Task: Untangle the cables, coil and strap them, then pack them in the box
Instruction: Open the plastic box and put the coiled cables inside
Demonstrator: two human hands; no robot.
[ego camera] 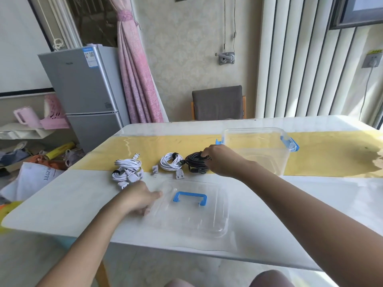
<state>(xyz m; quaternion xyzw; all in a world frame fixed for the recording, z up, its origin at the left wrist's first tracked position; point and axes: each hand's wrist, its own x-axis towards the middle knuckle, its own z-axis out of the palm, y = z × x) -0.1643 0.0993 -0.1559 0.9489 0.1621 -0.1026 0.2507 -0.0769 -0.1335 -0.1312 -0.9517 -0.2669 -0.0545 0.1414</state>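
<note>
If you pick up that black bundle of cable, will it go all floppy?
Probably it keeps its shape: the black coiled cable lies in tight, neat loops. Its loose plug end would likely dangle. It seems light; the right hand takes it with just the fingers.

left hand (pixel 138 198) / right hand (pixel 222 160): bare | forearms (pixel 290 204): bare | knees (pixel 271 279): mauve fabric

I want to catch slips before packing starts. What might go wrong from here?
1. The right hand grips the black coil, on which I can see no strap; lifted, it may spring loose.
2. Its end lies beside the white coil, whose plug trails free, so they might snag.
3. The left hand is at the edge of the lid, near the front edge of the table; a nudge may slide it off.
</note>
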